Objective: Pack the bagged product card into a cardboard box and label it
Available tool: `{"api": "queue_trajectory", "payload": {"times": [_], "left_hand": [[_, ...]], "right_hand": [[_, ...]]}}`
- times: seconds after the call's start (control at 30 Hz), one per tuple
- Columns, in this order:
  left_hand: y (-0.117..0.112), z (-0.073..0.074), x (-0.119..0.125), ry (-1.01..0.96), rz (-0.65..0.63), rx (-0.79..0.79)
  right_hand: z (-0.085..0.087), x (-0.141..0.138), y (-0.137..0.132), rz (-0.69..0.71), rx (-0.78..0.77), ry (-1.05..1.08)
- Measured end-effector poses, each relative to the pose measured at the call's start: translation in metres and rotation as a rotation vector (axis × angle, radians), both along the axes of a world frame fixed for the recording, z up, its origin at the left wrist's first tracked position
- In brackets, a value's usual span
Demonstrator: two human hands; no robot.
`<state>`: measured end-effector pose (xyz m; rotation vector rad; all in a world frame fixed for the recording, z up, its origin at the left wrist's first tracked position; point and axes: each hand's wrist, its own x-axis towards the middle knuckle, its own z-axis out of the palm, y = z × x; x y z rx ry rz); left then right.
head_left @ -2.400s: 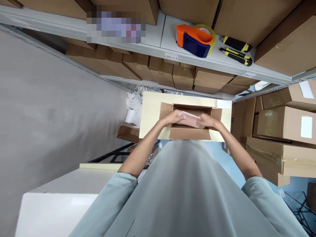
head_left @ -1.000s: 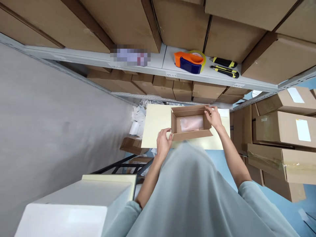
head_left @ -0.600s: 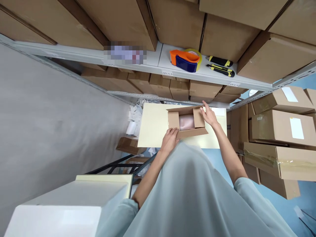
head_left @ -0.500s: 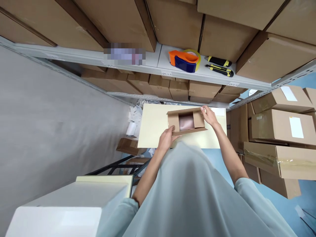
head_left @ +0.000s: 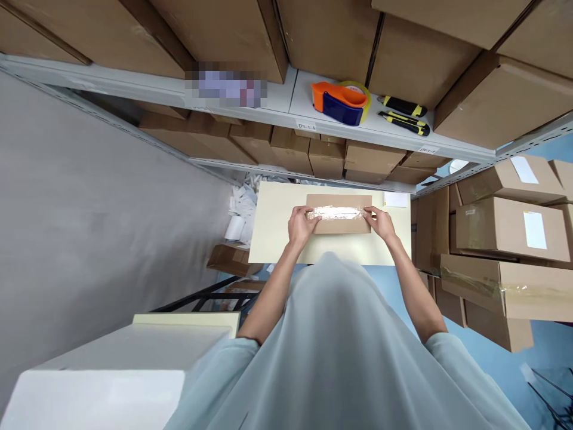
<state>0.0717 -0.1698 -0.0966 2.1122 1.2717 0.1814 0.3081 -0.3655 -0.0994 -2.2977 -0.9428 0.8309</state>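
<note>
A brown cardboard box (head_left: 340,227) lies on the cream tabletop with its closed face up. Along the middle of that face runs a shiny strip of packing tape (head_left: 338,212). My left hand (head_left: 302,226) is closed at the strip's left end, thumb and fingers pinching it by the box edge. At the right end my right hand (head_left: 379,222) pinches the tape in the same way. The fingers partly hide both ends, and glare covers the strip's middle, so I cannot tell how firmly it is stuck down.
A white paper (head_left: 396,199) lies on the table (head_left: 273,239) at right. On the shelf (head_left: 286,119) ahead are an orange and blue tape dispenser (head_left: 340,101) and utility knives (head_left: 405,116). Stacked cartons (head_left: 505,230) stand right; a white cabinet (head_left: 98,394) is at lower left.
The box, tilted with an opening and flaps showing before, now lies flat with a closed, taped face up. Both hands have shifted from its sides to the tape's ends.
</note>
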Motion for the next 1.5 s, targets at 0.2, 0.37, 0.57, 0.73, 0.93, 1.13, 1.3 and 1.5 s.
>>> {"api": "queue_trajectory", "payload": {"times": [0.2,0.37,0.57,0.73,0.93,1.13,1.3,1.5], "left_hand": [[0.006,-0.001,-0.008,0.103,0.04,-0.042],[0.017,-0.007,-0.023,0.057,0.016,-0.145],[0.024,-0.013,-0.018,0.095,0.028,-0.156],[0.027,-0.011,-0.013,0.146,0.013,-0.162],[0.033,-0.006,-0.014,0.157,-0.024,-0.209],[0.031,-0.006,-0.009,0.215,-0.002,-0.185],[0.032,-0.007,-0.009,0.19,-0.017,-0.197],[0.026,-0.006,-0.01,0.18,0.02,-0.171]], "right_hand": [[0.003,-0.031,-0.005,-0.19,-0.005,0.025],[0.001,-0.049,-0.012,-0.231,-0.059,0.028],[0.005,-0.053,0.001,-0.201,-0.236,-0.087],[0.01,-0.054,0.007,-0.153,-0.358,-0.167],[0.01,-0.056,0.001,-0.165,-0.31,-0.101],[0.013,-0.059,0.009,-0.208,-0.38,-0.173],[0.017,-0.058,0.007,-0.2,-0.364,-0.112],[0.015,-0.061,0.006,-0.226,-0.352,-0.148]]}}
